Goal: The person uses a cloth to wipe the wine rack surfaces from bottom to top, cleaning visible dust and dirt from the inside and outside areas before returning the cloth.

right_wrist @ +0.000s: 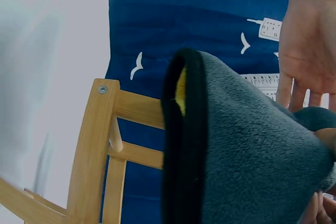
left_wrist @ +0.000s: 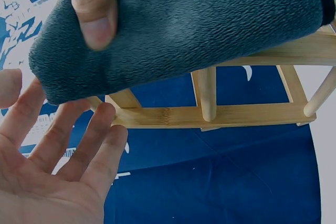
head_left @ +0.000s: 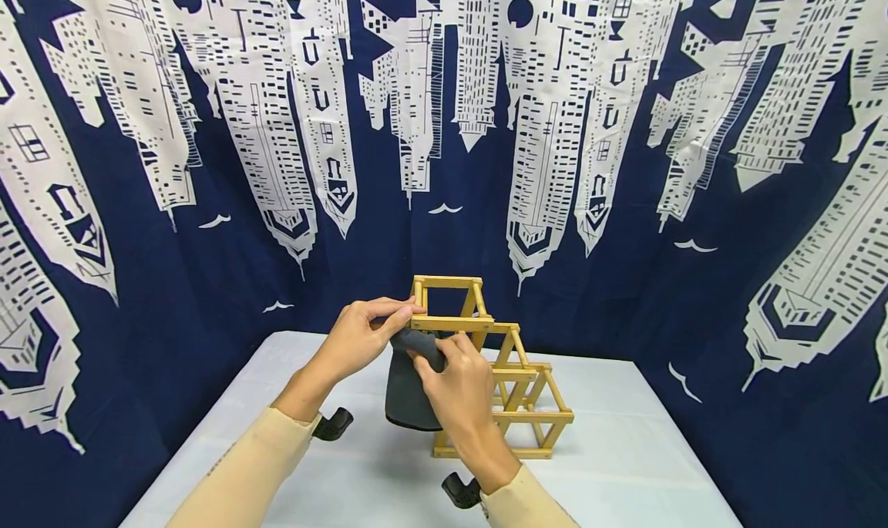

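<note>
A folded grey-blue plush cloth [head_left: 411, 393] with black edging hangs at the left side of a stepped wooden rack [head_left: 530, 417]. My right hand [head_left: 461, 381] pinches the cloth near its top, with the thumb [left_wrist: 97, 22] lying across the plush face. The left hand [head_left: 357, 335] is at the rack's upper left corner; in the left wrist view its fingers [left_wrist: 73, 140] are spread and fairly straight, by the cloth's lower corner and the end of a wooden bar. A yellow inner side [right_wrist: 181, 93] shows within the fold in the right wrist view.
The rack stands on a white table [head_left: 597, 466], to the right of the cloth. Behind the table hangs a navy curtain [head_left: 388, 250] printed with white buildings. Black wrist-worn devices [head_left: 333, 425] sit below both forearms.
</note>
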`<action>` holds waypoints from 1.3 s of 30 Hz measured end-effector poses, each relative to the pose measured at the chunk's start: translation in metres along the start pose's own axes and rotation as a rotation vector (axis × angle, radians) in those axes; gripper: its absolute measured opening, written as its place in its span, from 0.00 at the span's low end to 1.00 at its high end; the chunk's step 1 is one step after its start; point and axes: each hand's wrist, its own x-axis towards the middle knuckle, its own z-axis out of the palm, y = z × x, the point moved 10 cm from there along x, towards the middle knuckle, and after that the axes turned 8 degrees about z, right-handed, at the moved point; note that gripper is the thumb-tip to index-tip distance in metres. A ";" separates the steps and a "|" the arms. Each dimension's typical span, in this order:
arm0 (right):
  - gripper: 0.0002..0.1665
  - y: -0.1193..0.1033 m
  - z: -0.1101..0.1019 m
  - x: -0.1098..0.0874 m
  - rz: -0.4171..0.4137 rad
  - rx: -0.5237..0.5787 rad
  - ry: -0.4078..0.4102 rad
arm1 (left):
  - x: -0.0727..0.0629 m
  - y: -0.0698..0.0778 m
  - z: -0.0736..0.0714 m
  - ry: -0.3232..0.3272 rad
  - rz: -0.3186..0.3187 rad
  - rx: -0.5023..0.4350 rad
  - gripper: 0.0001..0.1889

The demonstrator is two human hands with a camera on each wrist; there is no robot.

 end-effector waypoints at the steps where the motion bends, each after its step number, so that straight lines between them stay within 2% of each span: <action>1: 0.17 0.001 -0.001 -0.001 -0.003 0.010 0.006 | 0.000 -0.001 0.001 -0.002 -0.006 -0.002 0.13; 8: 0.17 0.001 -0.009 -0.004 -0.051 0.098 0.014 | -0.002 -0.007 0.000 -0.016 -0.033 -0.003 0.16; 11: 0.17 0.001 -0.025 -0.002 -0.077 0.141 0.042 | -0.003 -0.005 0.000 -0.032 -0.020 -0.024 0.19; 15: 0.17 0.004 -0.049 0.001 -0.086 0.166 0.067 | -0.006 -0.005 0.004 -0.041 -0.007 -0.120 0.21; 18: 0.16 0.010 -0.067 0.005 -0.073 0.166 0.079 | -0.013 -0.011 0.006 -0.010 -0.021 -0.136 0.21; 23: 0.16 0.019 -0.103 0.015 -0.080 0.178 0.141 | -0.024 -0.023 0.015 0.071 -0.064 -0.099 0.21; 26: 0.16 0.021 -0.124 0.025 -0.090 0.207 0.192 | -0.025 -0.025 0.023 0.104 -0.070 -0.076 0.17; 29: 0.17 0.019 -0.136 0.035 -0.103 0.208 0.219 | -0.024 -0.023 0.024 0.150 -0.045 -0.028 0.11; 31: 0.18 0.014 -0.137 0.042 -0.130 0.188 0.211 | -0.024 -0.021 0.022 0.187 -0.028 -0.010 0.09; 34: 0.22 0.000 -0.129 0.046 -0.222 0.120 0.183 | -0.025 -0.020 0.021 0.219 -0.010 -0.001 0.08; 39: 0.28 -0.028 -0.095 0.043 -0.427 -0.035 0.103 | -0.027 -0.022 0.023 0.239 0.007 -0.023 0.09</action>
